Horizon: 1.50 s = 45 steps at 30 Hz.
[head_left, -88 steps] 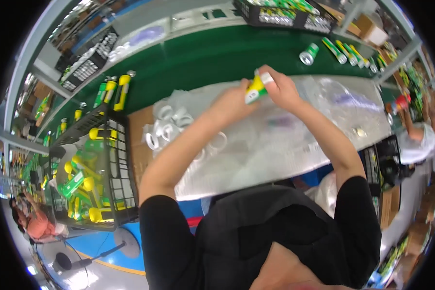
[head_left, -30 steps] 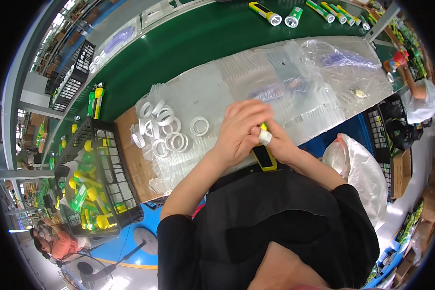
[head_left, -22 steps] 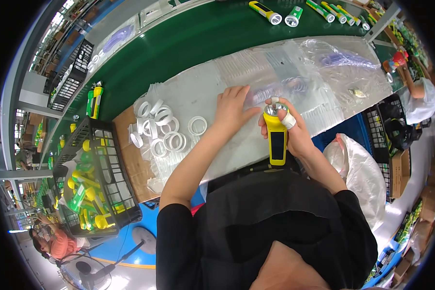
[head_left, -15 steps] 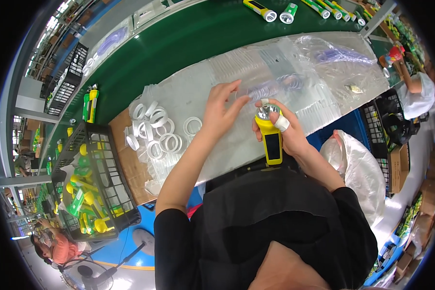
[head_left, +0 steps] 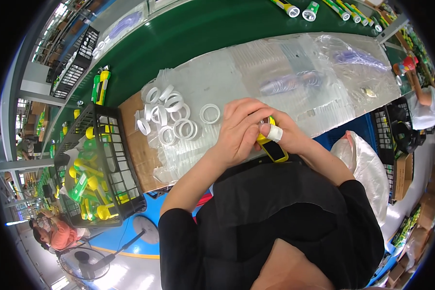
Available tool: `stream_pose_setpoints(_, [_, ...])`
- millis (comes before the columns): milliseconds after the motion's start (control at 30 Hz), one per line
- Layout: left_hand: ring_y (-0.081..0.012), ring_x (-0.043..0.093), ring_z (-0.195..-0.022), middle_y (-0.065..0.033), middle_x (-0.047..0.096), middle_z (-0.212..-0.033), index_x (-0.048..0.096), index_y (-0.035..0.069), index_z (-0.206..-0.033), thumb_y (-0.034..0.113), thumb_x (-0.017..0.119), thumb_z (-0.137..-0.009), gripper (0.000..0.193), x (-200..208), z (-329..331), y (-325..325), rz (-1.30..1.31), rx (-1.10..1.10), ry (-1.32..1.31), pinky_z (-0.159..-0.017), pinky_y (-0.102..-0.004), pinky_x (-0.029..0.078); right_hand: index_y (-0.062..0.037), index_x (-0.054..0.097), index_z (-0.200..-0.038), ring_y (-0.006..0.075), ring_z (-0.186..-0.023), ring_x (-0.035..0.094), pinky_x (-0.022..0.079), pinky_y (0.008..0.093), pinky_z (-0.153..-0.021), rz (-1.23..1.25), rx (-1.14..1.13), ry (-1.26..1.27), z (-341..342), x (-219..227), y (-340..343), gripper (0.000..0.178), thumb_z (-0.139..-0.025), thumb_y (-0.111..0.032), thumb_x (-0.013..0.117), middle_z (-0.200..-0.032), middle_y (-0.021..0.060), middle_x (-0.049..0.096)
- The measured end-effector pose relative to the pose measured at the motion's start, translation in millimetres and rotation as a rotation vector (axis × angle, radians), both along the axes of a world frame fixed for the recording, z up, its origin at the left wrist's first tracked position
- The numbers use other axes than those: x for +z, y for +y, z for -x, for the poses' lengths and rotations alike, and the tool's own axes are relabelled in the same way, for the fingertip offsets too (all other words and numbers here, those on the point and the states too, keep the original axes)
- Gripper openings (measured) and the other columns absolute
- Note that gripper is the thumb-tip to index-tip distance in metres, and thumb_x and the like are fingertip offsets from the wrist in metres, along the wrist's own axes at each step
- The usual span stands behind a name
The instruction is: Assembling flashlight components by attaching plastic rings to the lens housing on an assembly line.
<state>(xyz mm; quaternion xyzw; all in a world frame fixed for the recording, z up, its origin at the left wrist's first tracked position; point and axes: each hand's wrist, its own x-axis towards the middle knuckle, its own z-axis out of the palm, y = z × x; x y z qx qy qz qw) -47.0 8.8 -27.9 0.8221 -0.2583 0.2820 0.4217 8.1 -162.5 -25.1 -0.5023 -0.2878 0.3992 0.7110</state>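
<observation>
A yellow flashlight [head_left: 275,152] with a dark panel on its handle is held close to my body, above the near edge of the bench. My right hand [head_left: 289,131], with white tape on its thumb, is closed around it near the head. Over the lamp end curls my left hand [head_left: 239,129], its fingers wrapped there and touching the right hand. The lamp face is hidden, so whether a clear disc lies under the left fingers cannot be made out. Beyond the hands lies a row of clear round lenses [head_left: 281,85]. White rings [head_left: 171,110] are heaped to the left, with a ring [head_left: 210,114] apart.
Plastic sheeting [head_left: 217,72] covers the bench beside a green conveyor belt [head_left: 198,36]. A black crate [head_left: 123,159] of flashlights stands at left, a white sack [head_left: 360,164] at right. Several flashlights lie at the back. Other people are at the far left and right.
My left hand has come from beside the clear lenses to the flashlight's head and closed over it. The flashlight is now tilted and mostly covered. The view has shifted slightly.
</observation>
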Motion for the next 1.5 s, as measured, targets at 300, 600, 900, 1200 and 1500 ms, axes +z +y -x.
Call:
stream_pose_setpoints(300, [-0.0361, 0.055, -0.108, -0.0147, 0.06, -0.118, 0.06, 0.001, -0.116, 0.016, 0.061, -0.083, 0.036, 3.5, 4.6, 24.7, 0.031, 0.122, -0.043, -0.094, -0.0449, 0.04, -0.0054, 0.043, -0.132, 0.0185, -0.077, 0.061, 0.05, 0.0315, -0.071, -0.033, -0.094, 0.004, -4.1, 5.3, 24.2, 0.053, -0.095, -0.04, 0.059, -0.096, 0.0109, 0.059])
stream_pose_setpoints(600, [-0.0285, 0.059, -0.104, -0.0136, 0.06, -0.116, 0.05, 0.007, -0.134, 0.026, 0.075, -0.079, 0.063, 5.9, 7.5, 82.7, -0.765, 0.415, 0.495, -0.082, -0.0405, 0.049, -0.0041, 0.045, -0.123, 0.0161, -0.078, 0.058, 0.049, 0.0309, -0.072, -0.207, -0.273, -0.293, -43.7, -2.8, 64.8, 0.039, -0.095, -0.027, 0.059, -0.089, 0.011, 0.06])
stream_pose_setpoints(900, [-0.0261, 0.06, -0.104, -0.0123, 0.058, -0.112, 0.065, 0.009, -0.096, 0.009, 0.082, -0.073, 0.029, 54.9, -14.6, 55.0, 0.122, 0.204, 0.042, -0.079, -0.0337, 0.05, -0.0048, 0.047, -0.122, 0.0138, -0.087, 0.059, 0.051, 0.029, -0.072, -0.219, -0.221, -0.288, -47.9, -2.3, 69.0, 0.036, -0.091, -0.014, 0.06, -0.103, 0.0065, 0.056])
stream_pose_setpoints(1200, [-0.0222, 0.055, -0.095, -0.0081, 0.057, -0.108, 0.073, 0.011, -0.103, 0.021, 0.08, -0.076, 0.03, 68.0, -14.8, 55.2, -0.184, 0.211, 0.057, -0.071, -0.0321, 0.042, -0.0056, 0.044, -0.131, 0.0157, -0.114, 0.05, 0.041, 0.0319, -0.097, -0.202, -0.122, -0.315, -55.2, -8.3, 59.6, 0.052, -0.089, -0.028, 0.064, -0.122, 0.0058, 0.051])
stream_pose_setpoints(1500, [-0.0271, 0.059, -0.098, -0.0088, 0.058, -0.108, 0.071, 0.014, -0.109, 0.019, 0.083, -0.07, 0.042, 68.8, -21.5, 43.9, -0.173, 0.132, 0.14, -0.075, -0.0373, 0.051, -0.0058, 0.061, -0.117, 0.0294, -0.105, 0.063, 0.05, 0.0366, -0.088, -0.139, -0.298, -1.104, -85.1, 26.3, 22.3, 0.051, -0.073, -0.018, 0.083, -0.115, 0.0134, 0.064])
